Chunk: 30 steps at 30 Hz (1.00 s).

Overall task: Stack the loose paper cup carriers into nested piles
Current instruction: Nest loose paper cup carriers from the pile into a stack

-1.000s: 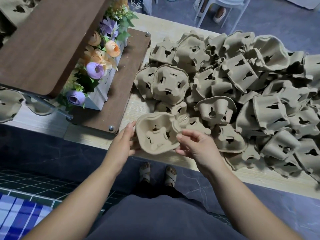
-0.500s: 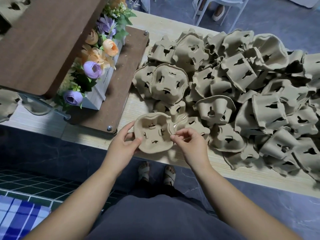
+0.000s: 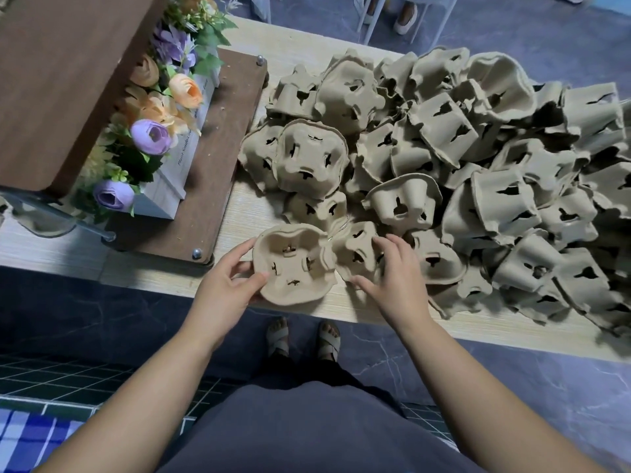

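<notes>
— Where was the carrier (image 3: pixel 293 264)?
— At the near edge of the bench (image 3: pixel 239 213), my left hand (image 3: pixel 228 288) gripping its left rim. My right hand (image 3: pixel 392 278) lay spread, holding nothing, over the neighbouring carrier (image 3: pixel 358 250) just right.

We see a pale wooden worktop (image 3: pixel 51 254) over grey marbled floor tiles (image 3: pixel 546 387), with dark green tiles (image 3: pixel 68 380) and a blue checked cloth (image 3: pixel 30 438) at lower left. A white chair (image 3: pixel 423 15) stands beyond the worktop in dim light.
</notes>
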{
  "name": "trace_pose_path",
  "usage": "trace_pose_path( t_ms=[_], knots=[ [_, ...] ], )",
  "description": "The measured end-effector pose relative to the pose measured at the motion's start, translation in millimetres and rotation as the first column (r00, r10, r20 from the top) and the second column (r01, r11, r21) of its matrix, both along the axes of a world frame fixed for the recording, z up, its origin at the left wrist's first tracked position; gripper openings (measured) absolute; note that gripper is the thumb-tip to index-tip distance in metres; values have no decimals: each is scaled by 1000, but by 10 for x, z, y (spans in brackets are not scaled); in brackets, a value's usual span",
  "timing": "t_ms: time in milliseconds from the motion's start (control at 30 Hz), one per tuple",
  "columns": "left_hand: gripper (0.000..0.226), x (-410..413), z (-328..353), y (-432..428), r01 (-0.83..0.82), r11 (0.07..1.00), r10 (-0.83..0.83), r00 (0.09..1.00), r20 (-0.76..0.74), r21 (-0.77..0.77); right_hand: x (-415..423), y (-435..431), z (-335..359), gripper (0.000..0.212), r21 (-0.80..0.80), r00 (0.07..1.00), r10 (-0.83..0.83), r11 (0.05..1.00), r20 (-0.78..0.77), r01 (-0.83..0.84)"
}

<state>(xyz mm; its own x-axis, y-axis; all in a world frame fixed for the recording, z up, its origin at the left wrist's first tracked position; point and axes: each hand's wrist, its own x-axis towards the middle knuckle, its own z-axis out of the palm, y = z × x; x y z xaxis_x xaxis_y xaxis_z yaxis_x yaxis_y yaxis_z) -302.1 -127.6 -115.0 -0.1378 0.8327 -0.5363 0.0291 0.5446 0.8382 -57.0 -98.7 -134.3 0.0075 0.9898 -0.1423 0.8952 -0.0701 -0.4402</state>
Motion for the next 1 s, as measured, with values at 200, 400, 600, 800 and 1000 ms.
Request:
trace_pose_path(
  t_ms=[200, 400, 600, 800, 1000],
  knots=[
    [53, -150, -5, -45, -18, 1000, 18, 999, -32, 14, 7, 0, 102, 66, 1, 982, -73, 997, -177, 75],
    [51, -167, -13, -62, -16, 1000, 17, 999, -28, 19, -109, -53, 359, 53, -470, 435, -478, 872, -763, 135],
    [52, -41, 41, -25, 12, 999, -12, 1000, -3, 36, -237, -122, 327, 41, -543, 531, -512, 832, -675, 112],
    [52, 36, 28, -1, 30, 999, -31, 999, 20, 30, -286, -89, 395, 46, -116, 855, -208, 978, -476, 173],
    [51, 56, 32, 4, 15, 999, -16, 999, 34, 32, -151, 8, 273, 11, 69, 932, -170, 977, -319, 202]
  ],
)
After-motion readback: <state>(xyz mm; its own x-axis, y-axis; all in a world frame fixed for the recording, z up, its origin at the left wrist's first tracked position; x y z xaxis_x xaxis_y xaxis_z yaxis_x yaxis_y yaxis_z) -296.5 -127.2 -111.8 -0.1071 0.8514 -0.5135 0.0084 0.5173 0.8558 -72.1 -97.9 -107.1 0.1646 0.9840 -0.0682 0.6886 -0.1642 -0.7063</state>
